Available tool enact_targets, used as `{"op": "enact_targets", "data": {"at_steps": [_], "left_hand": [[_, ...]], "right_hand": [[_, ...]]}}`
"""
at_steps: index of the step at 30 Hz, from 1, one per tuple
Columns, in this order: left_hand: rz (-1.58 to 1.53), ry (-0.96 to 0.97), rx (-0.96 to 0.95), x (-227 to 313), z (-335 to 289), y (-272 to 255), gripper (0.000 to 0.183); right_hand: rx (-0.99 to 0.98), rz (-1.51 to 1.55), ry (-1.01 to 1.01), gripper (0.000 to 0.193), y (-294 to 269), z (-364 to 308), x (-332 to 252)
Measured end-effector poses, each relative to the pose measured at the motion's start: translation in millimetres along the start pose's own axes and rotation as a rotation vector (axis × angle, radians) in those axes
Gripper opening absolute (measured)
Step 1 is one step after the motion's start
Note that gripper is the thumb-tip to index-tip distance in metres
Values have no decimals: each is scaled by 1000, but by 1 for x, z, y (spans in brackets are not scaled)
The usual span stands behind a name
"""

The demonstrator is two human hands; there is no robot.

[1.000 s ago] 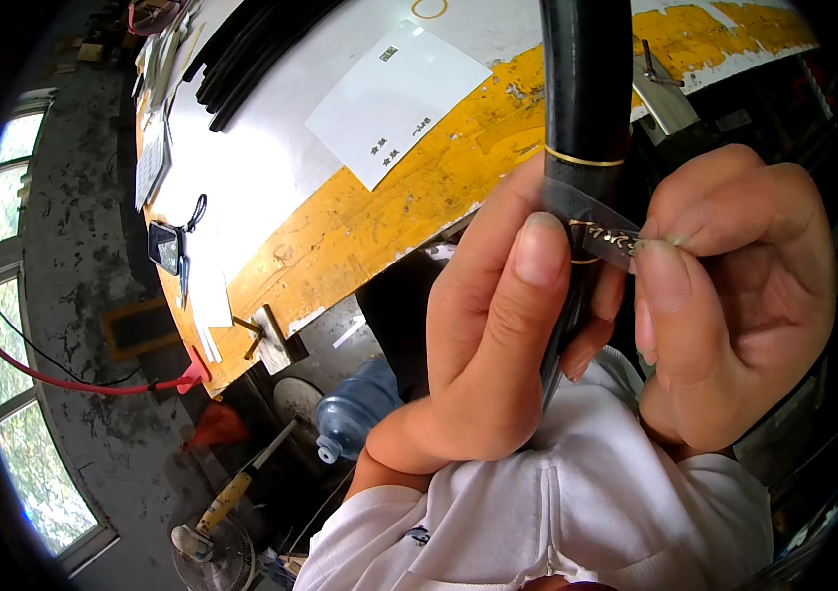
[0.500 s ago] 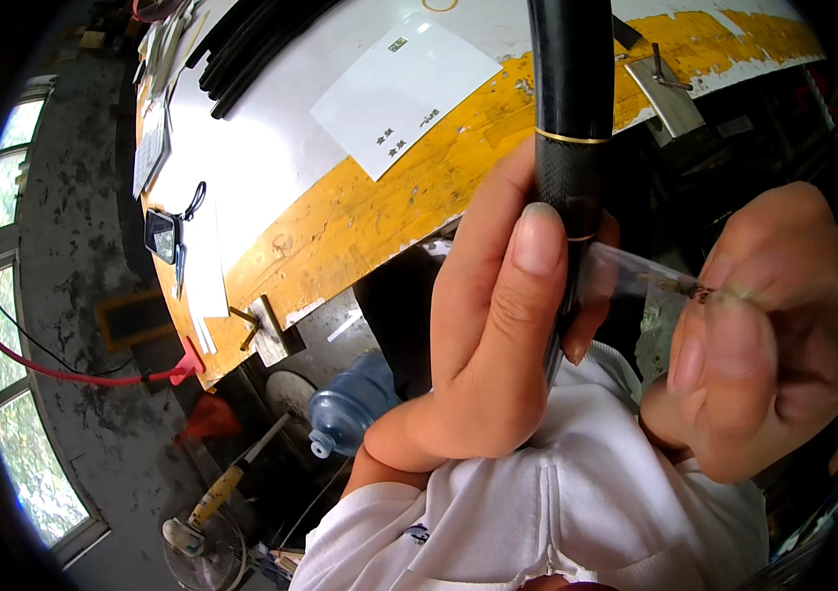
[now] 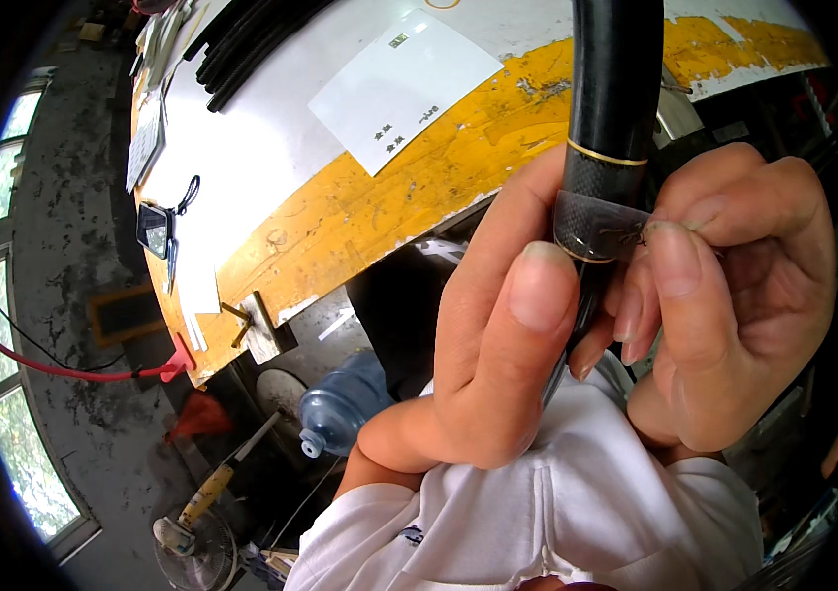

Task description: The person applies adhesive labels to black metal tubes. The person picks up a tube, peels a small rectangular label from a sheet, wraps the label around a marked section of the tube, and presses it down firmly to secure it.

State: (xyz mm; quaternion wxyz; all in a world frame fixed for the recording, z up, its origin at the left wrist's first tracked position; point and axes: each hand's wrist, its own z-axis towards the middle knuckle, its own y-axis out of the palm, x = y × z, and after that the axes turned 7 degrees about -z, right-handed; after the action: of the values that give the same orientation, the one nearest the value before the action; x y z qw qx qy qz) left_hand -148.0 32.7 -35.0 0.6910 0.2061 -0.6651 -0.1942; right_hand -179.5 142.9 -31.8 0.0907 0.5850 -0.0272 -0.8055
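Observation:
A thick black pole (image 3: 618,79) stands upright close in front of me, its top running out of view. Thin gold rings (image 3: 604,155) circle it above and below a woven-patterned section. My left hand (image 3: 498,345) is wrapped round the pole from the left, thumb raised beside the lower ring. Across the patterned section lies a strip of clear film (image 3: 586,225) with small dark marks towards its right end. Thumb and forefinger of my right hand (image 3: 734,276) pinch that end. The far side of the pole is hidden.
Beyond the pole is a worn yellow-and-white table (image 3: 311,246). A white sheet (image 3: 404,89) with small dark marks, several black rods (image 3: 252,49) and a small strapped device (image 3: 155,229) lie on it. Below stand a blue water jug (image 3: 345,399) and a fan (image 3: 193,552).
My right hand has moved left to the pole, bringing the film from sticking out sideways to lying across the patterned section. The pole has shifted right and leans slightly.

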Motion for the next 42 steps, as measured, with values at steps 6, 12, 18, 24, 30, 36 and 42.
{"op": "enact_targets", "data": {"at_steps": [6,12,18,24,30,36,42], "left_hand": [[-1,-10,-7,1,1,3,55],[5,-22,-18,1,1,4,55],[9,-30,-21,0,2,3,56],[11,-39,-22,0,3,2,56],[9,-45,-24,0,4,2,57],[9,-52,-27,-1,4,3,57],[10,-58,-19,1,3,-1,58]], "right_hand": [[-99,-72,-120,11,-1,9,-5],[-68,-109,-117,13,-4,7,-5],[-26,-13,-115,13,-6,3,11],[19,-27,-84,13,0,0,6],[-30,23,-33,13,-10,1,13],[-90,-14,-77,12,-12,8,7],[-130,-43,-50,8,-10,12,-2]]}}
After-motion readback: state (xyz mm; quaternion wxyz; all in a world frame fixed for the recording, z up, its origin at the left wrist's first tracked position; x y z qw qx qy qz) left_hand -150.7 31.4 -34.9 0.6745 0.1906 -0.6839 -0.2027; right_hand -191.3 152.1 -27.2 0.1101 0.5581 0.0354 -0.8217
